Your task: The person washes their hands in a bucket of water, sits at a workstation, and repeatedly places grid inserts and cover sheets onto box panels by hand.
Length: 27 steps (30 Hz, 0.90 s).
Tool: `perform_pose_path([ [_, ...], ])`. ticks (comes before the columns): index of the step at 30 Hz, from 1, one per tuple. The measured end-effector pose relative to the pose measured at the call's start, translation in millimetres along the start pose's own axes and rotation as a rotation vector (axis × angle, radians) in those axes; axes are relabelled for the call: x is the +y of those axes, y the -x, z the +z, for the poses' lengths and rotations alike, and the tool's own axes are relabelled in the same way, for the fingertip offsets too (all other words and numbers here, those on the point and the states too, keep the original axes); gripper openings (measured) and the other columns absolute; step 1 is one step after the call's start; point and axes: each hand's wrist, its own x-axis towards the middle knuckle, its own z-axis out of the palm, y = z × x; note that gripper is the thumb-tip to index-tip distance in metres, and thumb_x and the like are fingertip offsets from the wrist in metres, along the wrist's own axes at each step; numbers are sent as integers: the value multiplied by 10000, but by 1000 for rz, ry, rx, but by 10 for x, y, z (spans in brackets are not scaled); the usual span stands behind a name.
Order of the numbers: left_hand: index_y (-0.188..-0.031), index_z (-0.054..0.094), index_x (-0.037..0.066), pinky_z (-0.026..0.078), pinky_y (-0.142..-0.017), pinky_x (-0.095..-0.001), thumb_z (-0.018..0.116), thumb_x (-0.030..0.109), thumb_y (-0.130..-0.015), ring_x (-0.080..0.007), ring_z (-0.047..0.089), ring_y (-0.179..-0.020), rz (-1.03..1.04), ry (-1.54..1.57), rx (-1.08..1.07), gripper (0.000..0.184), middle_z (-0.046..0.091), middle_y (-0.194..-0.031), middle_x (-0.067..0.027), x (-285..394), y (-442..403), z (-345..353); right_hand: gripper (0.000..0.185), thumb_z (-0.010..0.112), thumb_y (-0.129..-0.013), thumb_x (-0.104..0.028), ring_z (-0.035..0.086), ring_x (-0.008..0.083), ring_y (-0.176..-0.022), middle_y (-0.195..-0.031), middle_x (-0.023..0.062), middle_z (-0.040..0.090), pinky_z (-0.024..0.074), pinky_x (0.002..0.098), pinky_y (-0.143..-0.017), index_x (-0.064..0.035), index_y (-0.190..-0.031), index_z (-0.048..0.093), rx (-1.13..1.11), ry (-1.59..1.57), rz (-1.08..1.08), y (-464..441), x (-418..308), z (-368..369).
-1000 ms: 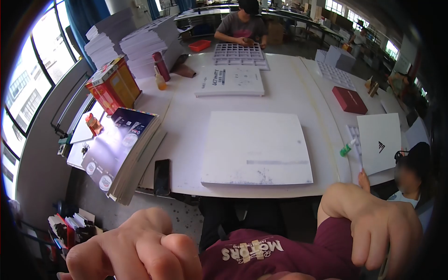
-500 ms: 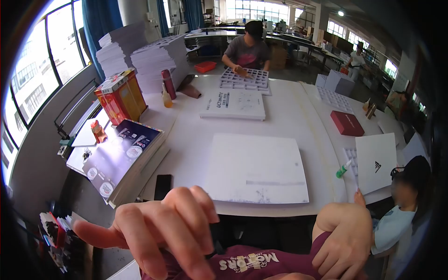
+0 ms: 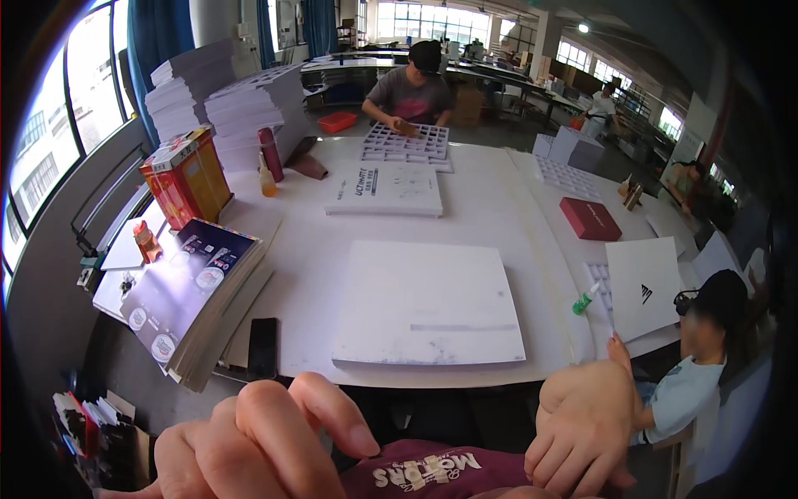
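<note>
My left hand (image 3: 249, 441) is raised close to the camera at the bottom, its fingers bent and apart, with nothing visible in it. My right hand (image 3: 582, 428) hangs by my maroon shirt (image 3: 432, 472), back up and fingers pointing down, holding nothing that I can see. Beyond both hands a large white board (image 3: 426, 291) lies flat near the table's front edge, with grey smudges along its lower side. A black phone (image 3: 263, 348) rests to its left, nearest my left hand.
A stack of printed sheets (image 3: 195, 283), a red-yellow tin (image 3: 187, 179) and a glue bottle (image 3: 267, 179) stand left. A white box (image 3: 385, 190) lies farther back. Across the table a person (image 3: 411, 91) handles a compartment grid (image 3: 405, 143). At right another person (image 3: 698, 366) holds a white sheet (image 3: 640, 287).
The view has shifted, so the table's things sit farther left. My left hand has dropped lower, with its fingers more curled. My right hand stays by the shirt.
</note>
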Motion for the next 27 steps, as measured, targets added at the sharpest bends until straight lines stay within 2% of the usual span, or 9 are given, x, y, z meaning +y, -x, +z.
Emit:
perform_pose_path([
  [2,-991,730,257,254,-1111,-414,387,526,-1027,-119,453,-1119,158,-23,-43,437,636,-1053,99,-195,-17,-14,500,463,-1010,-442,636,286,-834,-976,180,635,516,374,-749,26,-972,637,41,17,-32,-34,0,-53],
  [3,-982,692,214,287,-1047,-428,342,479,-1046,-145,482,-1063,295,-16,94,444,641,-1029,42,-328,-7,100,479,553,-979,-453,646,272,-867,-1003,166,646,505,354,-743,14,-997,657,59,22,-51,-43,0,-68],
  [4,-972,655,170,321,-983,-442,297,432,-1065,-171,510,-1008,429,-26,237,453,645,-1005,-15,-448,-26,213,482,555,-979,-452,650,276,-870,-1009,173,648,507,354,-744,19,-1004,658,63,22,-52,-39,1,-72],
  [6,-1003,724,260,252,-1099,-428,401,505,-1028,-120,455,-1132,148,-6,137,406,640,-1074,111,-153,55,159,490,559,-979,-450,657,285,-877,-1022,187,653,510,353,-746,28,-1017,661,71,13,-57,-30,12,-80],
  [12,-1025,709,255,259,-1087,-440,420,446,-1036,-122,462,-1136,155,15,174,347,645,-1131,138,-144,135,198,494,569,-977,-444,670,281,-818,-980,181,667,524,351,-712,37,-1003,677,162,-34,-88,-17,52,-105],
  [16,-994,694,240,270,-1077,-442,423,448,-1035,-124,474,-1116,174,32,90,344,662,-1099,129,-183,170,62,488,560,-984,-432,673,270,-812,-976,178,672,525,344,-713,40,-1005,681,200,-37,-86,3,67,-92],
  [24,-970,678,227,275,-1072,-443,415,457,-1036,-126,482,-1101,129,76,195,355,675,-1090,125,-183,142,141,479,563,-982,-434,676,270,-816,-998,167,685,526,345,-724,24,-1040,693,225,-49,-52,81,119,-94],
  [27,-961,666,215,277,-1075,-443,416,467,-1033,-137,483,-1105,172,78,99,363,681,-1109,123,-263,145,33,591,306,-1069,-413,631,326,-797,-991,229,629,536,425,-766,91,-1023,612,230,-61,-33,185,150,32],
])
